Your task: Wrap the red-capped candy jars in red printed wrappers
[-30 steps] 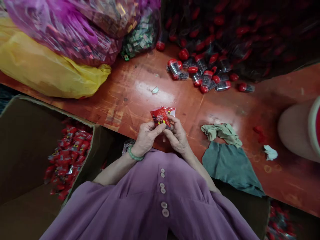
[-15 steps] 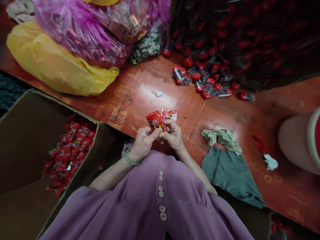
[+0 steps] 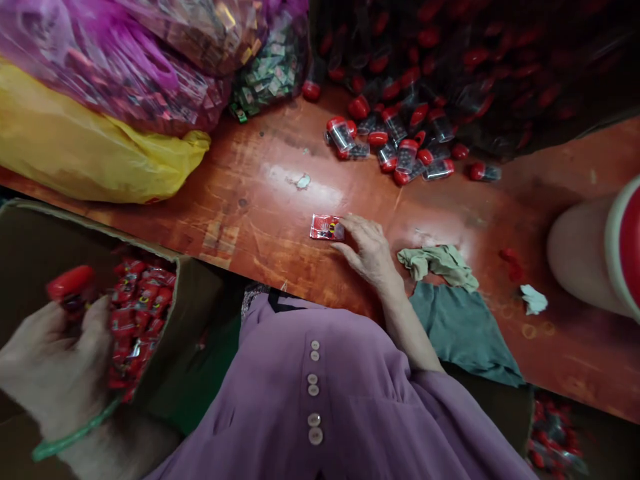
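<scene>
The left hand (image 3: 63, 363), wearing a green beaded bracelet (image 3: 75, 433), grips a red-capped item (image 3: 73, 290) between thumb and fingers, above the small glossy red wrapped packets (image 3: 140, 300) in the brown cardboard box (image 3: 195, 307). The right hand (image 3: 367, 250), thumb and fingers parted, touches the right end of a flat red printed packet (image 3: 326, 227) on the reddish wooden table (image 3: 270, 247); the crumpled beige cloth (image 3: 445, 263) and grey-green cloth (image 3: 463, 330) lie just beyond that hand, to its right.

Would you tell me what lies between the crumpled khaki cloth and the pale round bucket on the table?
A small red scrap and a crumpled white scrap lie there, in the head view.
</scene>
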{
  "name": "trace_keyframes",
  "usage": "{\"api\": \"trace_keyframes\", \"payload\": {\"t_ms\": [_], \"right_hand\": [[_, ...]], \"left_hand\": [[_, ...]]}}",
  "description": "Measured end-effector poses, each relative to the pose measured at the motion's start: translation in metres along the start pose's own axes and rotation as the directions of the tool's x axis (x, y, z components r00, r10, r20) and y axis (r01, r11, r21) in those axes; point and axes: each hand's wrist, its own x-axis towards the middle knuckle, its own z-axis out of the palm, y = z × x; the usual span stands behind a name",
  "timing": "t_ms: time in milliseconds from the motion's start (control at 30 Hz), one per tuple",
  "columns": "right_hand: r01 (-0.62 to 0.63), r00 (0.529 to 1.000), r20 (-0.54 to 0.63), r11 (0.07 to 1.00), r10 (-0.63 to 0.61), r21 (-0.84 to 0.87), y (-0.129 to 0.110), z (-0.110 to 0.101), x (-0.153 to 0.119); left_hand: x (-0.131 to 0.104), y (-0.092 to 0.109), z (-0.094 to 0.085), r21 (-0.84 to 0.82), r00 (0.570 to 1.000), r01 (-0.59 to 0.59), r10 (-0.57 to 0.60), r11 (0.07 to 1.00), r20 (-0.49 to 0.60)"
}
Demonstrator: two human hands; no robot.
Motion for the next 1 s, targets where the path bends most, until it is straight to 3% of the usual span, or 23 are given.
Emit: {"api": "trace_keyframes", "payload": {"t_ms": [33,100,167,200,267,333,367,433,467,600,800,900,1000], "right_hand": [[0.013,0.999,0.038,0.997,-0.011,-0.07,0.006,0.002,0.0],[0.045,0.995,0.093,0.986,-0.03,-0.162,0.013,0.008,0.0],[0.065,0.993,0.109,0.975,-0.042,-0.215,0.017,0.016,-0.002],[0.071,0.993,0.109,0.97,-0.046,-0.232,0.018,0.019,-0.003],[0.077,0.993,0.101,0.962,-0.052,-0.261,0.019,0.025,-0.005],[0.091,0.993,0.093,0.953,-0.066,-0.291,0.02,0.028,-0.006],[0.103,0.993,0.088,0.946,-0.079,-0.307,0.02,0.03,-0.006],[0.136,0.99,0.082,0.933,-0.115,-0.334,0.019,0.031,-0.006],[0.15,0.988,0.086,0.927,-0.128,-0.342,0.019,0.031,-0.005],[0.121,0.988,0.128,0.939,-0.083,-0.321,0.015,0.024,-0.002],[-0.009,0.956,0.294,0.999,0.021,-0.041,0.017,-0.019,0.025],[-0.063,0.988,0.137,0.994,0.074,-0.085,0.029,-0.031,0.066],[-0.085,0.996,-0.019,0.973,0.083,-0.217,0.042,-0.022,0.12]], "left_hand": [[0.007,-0.005,-0.005,0.252,0.995,0.032,-0.007,0.967,-0.1],[0.02,-0.007,0.0,0.539,0.974,0.082,0.046,0.838,-0.221],[0.028,0.002,0.025,0.518,0.955,-0.055,0.197,0.854,-0.223],[0.03,0.011,0.043,0.456,0.926,-0.2,0.319,0.867,-0.202],[0.028,0.036,0.088,0.25,0.81,-0.548,0.581,0.798,-0.082],[0.022,0.068,0.137,0.037,0.638,-0.767,0.756,0.641,0.146],[0.019,0.083,0.16,-0.036,0.547,-0.827,0.817,0.561,0.185],[0.016,0.109,0.199,-0.08,0.443,-0.878,0.866,0.471,0.23],[0.015,0.118,0.213,-0.086,0.412,-0.89,0.871,0.448,0.267],[0.02,0.127,0.245,-0.087,0.357,-0.907,0.861,0.412,0.362],[0.024,0.118,0.253,-0.115,0.322,-0.921,0.895,0.371,0.309],[0.023,0.117,0.255,-0.171,0.346,-0.898,0.892,0.405,0.291],[0.024,0.116,0.257,-0.178,0.393,-0.872,0.869,0.456,0.3]]}}
